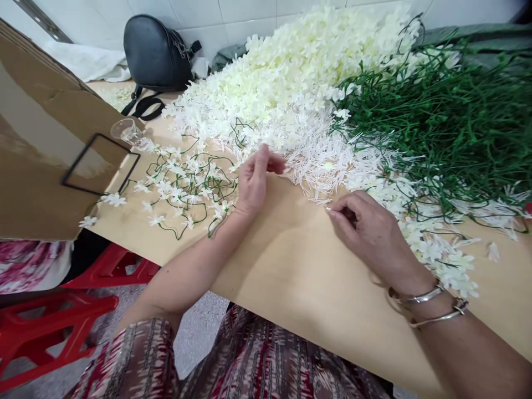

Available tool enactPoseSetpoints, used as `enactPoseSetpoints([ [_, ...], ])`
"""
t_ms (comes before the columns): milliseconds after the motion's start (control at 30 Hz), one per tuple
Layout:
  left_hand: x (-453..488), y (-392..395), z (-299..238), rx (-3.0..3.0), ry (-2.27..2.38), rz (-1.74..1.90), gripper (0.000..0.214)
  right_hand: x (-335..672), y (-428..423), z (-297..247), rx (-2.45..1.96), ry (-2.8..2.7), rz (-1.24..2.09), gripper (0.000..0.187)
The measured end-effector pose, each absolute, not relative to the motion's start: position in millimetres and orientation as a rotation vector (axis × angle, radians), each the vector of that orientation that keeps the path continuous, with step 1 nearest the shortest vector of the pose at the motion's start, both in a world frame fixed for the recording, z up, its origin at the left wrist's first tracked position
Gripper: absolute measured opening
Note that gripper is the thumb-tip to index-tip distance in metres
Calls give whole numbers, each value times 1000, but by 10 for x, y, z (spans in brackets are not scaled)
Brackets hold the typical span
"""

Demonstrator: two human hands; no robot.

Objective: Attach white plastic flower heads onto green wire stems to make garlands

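My left hand is raised just over the table, thumb up and fingers loosely bent, with nothing visible in it. It is between a loose group of white flowers on green stems and a heap of thin white flower stamens. Lower right of that heap, my right hand pinches thumb and forefinger together on a tiny white piece, apparently a stamen. Two metal bangles circle the right wrist. Loose white petals lie beside and partly behind this hand.
A tall pile of cream-white petals stands against the tiled wall, with a mass of green plastic stems to its right. A black backpack, a clear plastic cup and a cardboard box are at left. Red stools stand below.
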State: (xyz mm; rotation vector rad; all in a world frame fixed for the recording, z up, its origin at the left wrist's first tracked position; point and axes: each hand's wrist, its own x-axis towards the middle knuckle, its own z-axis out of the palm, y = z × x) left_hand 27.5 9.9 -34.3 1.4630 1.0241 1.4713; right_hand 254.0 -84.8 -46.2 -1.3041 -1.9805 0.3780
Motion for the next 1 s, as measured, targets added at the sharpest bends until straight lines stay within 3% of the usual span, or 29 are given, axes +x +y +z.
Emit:
enactPoseSetpoints([
  [467, -951, 767, -259, 2022, 1274, 1272, 62, 2487, -789, -539, -1304, -1925, 345, 13],
  [733, -164, 428, -366, 2548, 994, 1090, 30, 2475, -800, -532, -1332, -1843, 297, 15],
  [1000, 629, 572, -503, 2753, 804, 1025, 38, 2482, -793, -494, -1347, -1750, 299, 10],
])
